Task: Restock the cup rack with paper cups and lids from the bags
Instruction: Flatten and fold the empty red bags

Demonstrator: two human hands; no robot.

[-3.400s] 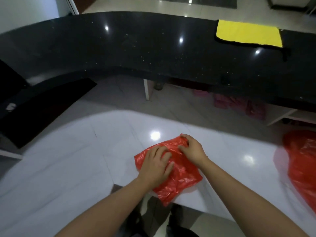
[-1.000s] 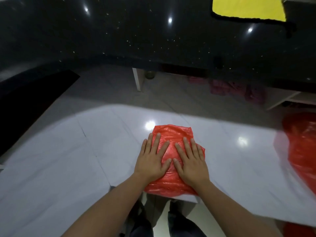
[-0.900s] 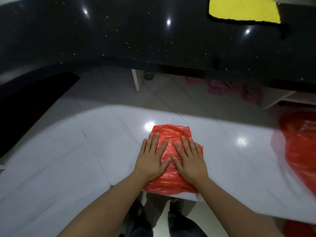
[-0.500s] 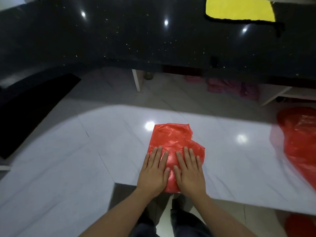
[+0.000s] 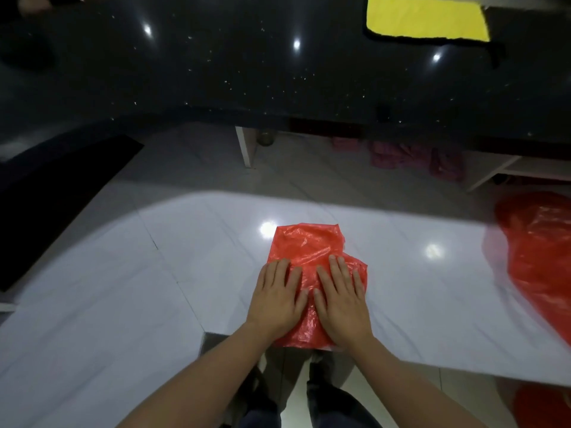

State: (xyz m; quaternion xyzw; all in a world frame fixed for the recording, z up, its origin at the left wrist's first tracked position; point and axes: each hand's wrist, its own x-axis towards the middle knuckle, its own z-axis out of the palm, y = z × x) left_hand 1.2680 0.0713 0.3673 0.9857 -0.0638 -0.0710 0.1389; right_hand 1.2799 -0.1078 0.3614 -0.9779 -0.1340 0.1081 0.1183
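Observation:
A folded, flattened red plastic bag (image 5: 309, 245) lies on the white marble counter (image 5: 123, 288) at its front edge. My left hand (image 5: 276, 296) and my right hand (image 5: 340, 296) press flat on the bag's near half, side by side, fingers straight and pointing away from me. The bag's far half shows beyond my fingertips. No cups, lids or cup rack are in view.
A second red plastic bag (image 5: 543, 251) lies at the counter's right edge. A raised black stone ledge (image 5: 247, 66) runs across the back, with a yellow cloth (image 5: 426, 18) on it at the top right. Pink items (image 5: 414, 156) sit in the shadow under the ledge.
I went from gripping and folding the bag to pressing it flat. Over the last second both hands slid toward me over the bag, uncovering its far half.

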